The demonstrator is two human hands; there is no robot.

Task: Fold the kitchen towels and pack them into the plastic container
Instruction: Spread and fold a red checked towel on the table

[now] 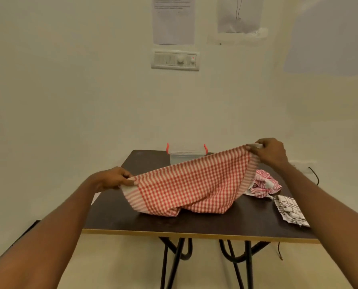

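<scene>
A red-and-white checked kitchen towel (192,182) hangs spread between my two hands above the dark table (132,217); its lower edge sags onto the tabletop. My left hand (113,178) pinches its left corner, low over the table's left side. My right hand (270,152) grips the right corner, held higher. Behind the towel, at the table's far edge, stands a clear plastic container (185,154) with red clips, partly hidden by the cloth. A crumpled red checked towel (264,184) lies to the right, and a white towel with black lines (291,210) lies near the right edge.
The table stands against a pale wall with a switch panel (175,60) and taped papers above. A black cable (314,175) runs off the table's right side. The table's black metal legs (174,259) show below the front edge.
</scene>
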